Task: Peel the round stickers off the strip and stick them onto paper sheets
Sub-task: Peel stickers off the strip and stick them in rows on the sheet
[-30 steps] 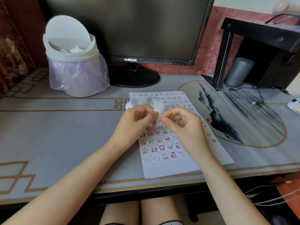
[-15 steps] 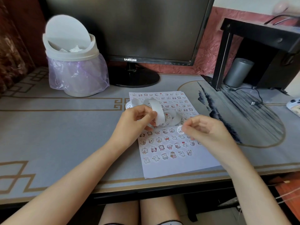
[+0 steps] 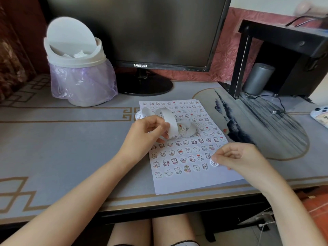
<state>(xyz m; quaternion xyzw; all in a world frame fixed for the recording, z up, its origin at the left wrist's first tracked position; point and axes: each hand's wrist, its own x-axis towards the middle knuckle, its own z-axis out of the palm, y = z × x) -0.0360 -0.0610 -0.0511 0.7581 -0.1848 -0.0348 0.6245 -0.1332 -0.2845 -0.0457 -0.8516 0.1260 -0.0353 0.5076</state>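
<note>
Bare forearms (image 3: 74, 197) and thighs (image 3: 131, 233); dark hem (image 3: 185, 244) edged white.

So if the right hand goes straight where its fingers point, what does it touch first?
Probably the paper sheet. The right hand pinches a round sticker and points left and down at a bare spot near its right edge. How high it is above the sheet is hard to tell.

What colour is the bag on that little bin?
Translucent pale purple bin bag, clearest in the head view.
</note>
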